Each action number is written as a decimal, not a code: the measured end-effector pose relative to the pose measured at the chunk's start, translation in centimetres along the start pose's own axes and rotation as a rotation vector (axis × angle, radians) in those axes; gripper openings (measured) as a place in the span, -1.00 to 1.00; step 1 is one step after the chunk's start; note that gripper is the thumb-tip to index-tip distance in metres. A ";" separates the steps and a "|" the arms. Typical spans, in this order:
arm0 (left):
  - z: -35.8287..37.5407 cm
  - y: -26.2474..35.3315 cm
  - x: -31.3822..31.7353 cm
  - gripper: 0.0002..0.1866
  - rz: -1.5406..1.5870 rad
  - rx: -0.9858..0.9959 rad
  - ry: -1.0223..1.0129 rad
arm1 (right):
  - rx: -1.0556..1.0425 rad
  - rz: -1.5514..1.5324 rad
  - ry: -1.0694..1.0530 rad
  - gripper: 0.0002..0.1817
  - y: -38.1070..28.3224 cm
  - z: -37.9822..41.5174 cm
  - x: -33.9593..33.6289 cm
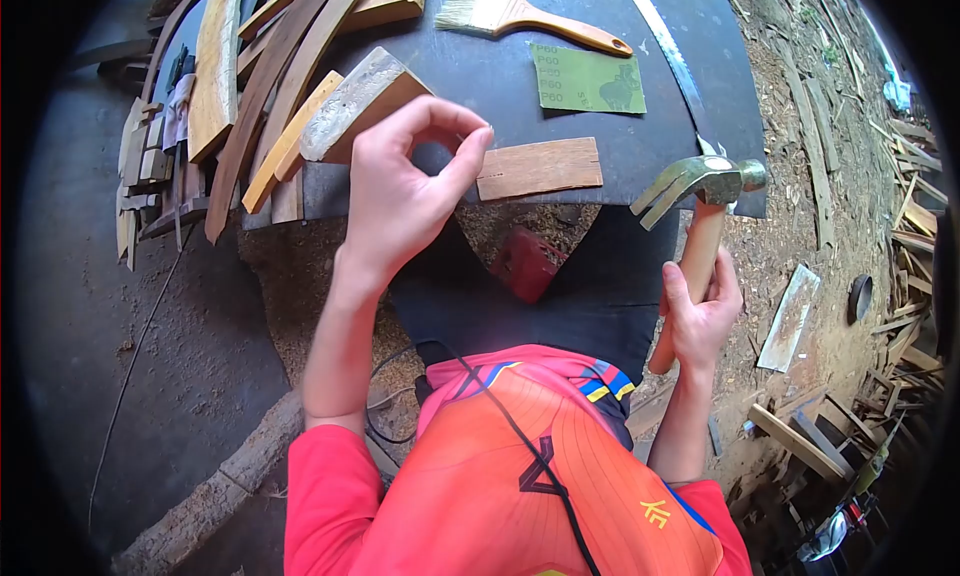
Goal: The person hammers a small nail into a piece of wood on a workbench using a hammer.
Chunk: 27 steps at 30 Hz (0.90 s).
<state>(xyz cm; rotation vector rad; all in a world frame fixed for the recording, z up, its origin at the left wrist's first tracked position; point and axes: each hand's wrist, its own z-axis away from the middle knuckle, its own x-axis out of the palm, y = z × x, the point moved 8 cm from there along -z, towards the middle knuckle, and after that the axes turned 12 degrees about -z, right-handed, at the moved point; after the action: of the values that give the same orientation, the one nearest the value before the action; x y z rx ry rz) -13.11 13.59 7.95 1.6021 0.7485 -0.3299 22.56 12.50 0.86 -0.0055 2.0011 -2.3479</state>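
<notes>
My right hand (pixel 703 311) is wrapped round the wooden handle of a claw hammer (pixel 706 211), its metal head upward at the bench's near right edge. Raised over the near edge, my left hand (pixel 405 181) pinches thumb and forefinger together. Whatever sits between those fingertips is too small to make out. Just right of the pinch lies a small flat piece of wood (pixel 540 168) with dark marks near its left end. A thick wooden block (pixel 360 106) with a pale rough face is behind my left hand.
On the dark bench (pixel 480 86) lie a paintbrush (pixel 530 16), a green P60 sandpaper sheet (pixel 590 79) and a long thin blade (pixel 668 51). Curved wooden strips (pixel 270 101) are heaped at the left. A red plastic object (pixel 527 264) is below the bench. Scrap wood (pixel 800 441) litters the ground right.
</notes>
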 end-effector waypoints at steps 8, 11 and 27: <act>2.2 -2.9 1.9 -0.83 0.260 0.000 0.026 | 0.124 -0.181 -0.095 -0.51 0.3 0.4 2.8; 2.4 -3.1 2.0 -0.80 0.282 -0.008 0.038 | 0.180 -0.280 -0.144 -0.53 0.9 0.4 3.6; 2.6 -2.9 2.2 -0.79 0.195 0.054 0.072 | 0.182 -0.160 -0.101 -0.56 2.1 -0.4 4.7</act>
<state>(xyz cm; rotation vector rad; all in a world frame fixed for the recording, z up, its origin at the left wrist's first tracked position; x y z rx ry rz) -12.79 11.75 3.95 1.7305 0.6352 -0.1530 17.97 12.38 -1.47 -0.2801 1.7978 -2.5605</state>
